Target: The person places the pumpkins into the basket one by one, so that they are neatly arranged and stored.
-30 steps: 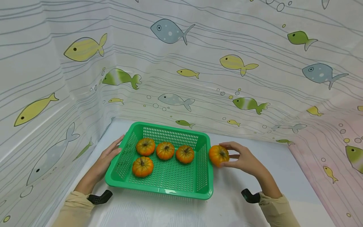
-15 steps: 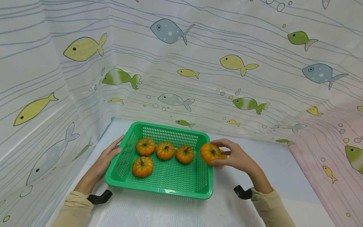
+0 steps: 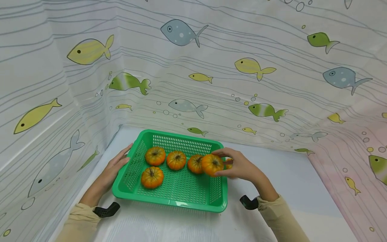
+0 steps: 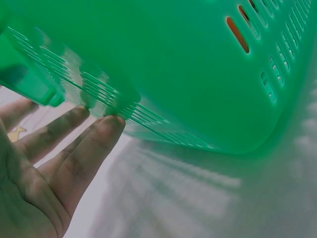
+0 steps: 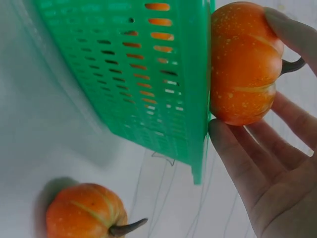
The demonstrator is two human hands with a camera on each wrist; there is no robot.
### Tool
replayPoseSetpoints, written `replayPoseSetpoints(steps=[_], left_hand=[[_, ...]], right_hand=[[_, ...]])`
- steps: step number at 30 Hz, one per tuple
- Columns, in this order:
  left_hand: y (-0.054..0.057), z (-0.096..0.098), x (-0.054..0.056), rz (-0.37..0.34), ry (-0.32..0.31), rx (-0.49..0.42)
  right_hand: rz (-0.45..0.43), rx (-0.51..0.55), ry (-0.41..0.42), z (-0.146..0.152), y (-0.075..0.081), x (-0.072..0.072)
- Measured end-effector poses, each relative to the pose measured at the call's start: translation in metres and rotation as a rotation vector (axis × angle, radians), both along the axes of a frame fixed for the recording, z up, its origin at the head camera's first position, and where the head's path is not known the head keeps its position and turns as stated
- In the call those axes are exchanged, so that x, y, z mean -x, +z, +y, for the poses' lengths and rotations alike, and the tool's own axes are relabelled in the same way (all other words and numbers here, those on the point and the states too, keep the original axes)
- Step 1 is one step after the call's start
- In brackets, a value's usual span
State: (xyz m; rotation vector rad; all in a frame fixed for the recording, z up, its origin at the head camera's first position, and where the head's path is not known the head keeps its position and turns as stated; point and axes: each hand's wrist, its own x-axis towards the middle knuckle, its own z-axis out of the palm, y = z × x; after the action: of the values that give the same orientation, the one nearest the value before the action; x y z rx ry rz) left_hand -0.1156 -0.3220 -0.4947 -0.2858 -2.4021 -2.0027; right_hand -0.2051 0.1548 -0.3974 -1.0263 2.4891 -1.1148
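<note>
A green plastic basket (image 3: pixel 187 193) with slotted walls stands on the white table. Several small orange pumpkins lie in it, among them one pumpkin (image 3: pixel 152 177) at the front left. My right hand (image 3: pixel 239 165) grips another pumpkin (image 3: pixel 212 164) by its sides, over the basket's right end, where it overlaps a pumpkin inside. In the right wrist view thumb and fingers hold this pumpkin (image 5: pixel 245 64) at rim height, its stem toward the palm. My left hand (image 3: pixel 113 169) rests against the basket's left side; in the left wrist view its extended fingertips touch the slotted wall (image 4: pixel 148 116).
One more pumpkin (image 5: pixel 86 210) sits on the table outside the basket's right wall, partly hidden by my right hand in the head view. White sheets (image 3: pixel 220 97) printed with fish surround the table at the back and sides.
My right hand has carried its pumpkin leftward from beside the basket's right rim to over its inside, uncovering another pumpkin on the table behind. The left hand and basket have stayed put.
</note>
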Motion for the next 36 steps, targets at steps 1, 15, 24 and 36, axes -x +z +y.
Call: replayPoseSetpoints(steps=[1,15,24,36], left_hand=[[0.0,0.0,0.0,-0.001,0.001,0.001],[0.0,-0.001,0.0,-0.002,0.002,-0.005],[0.003,-0.001,0.0,-0.01,0.012,0.006],[0.002,0.001,-0.001,-0.018,0.01,0.015]], right_hand=[[-0.001,-0.005,0.008,-0.003,0.001,0.0],[-0.098,-0.044,0.121,-0.052,0.008,0.001],[-0.09,-0.108,0.11,-0.072,0.016,0.002],[0.136,-0.287,0.298,-0.109,0.004,0.003]])
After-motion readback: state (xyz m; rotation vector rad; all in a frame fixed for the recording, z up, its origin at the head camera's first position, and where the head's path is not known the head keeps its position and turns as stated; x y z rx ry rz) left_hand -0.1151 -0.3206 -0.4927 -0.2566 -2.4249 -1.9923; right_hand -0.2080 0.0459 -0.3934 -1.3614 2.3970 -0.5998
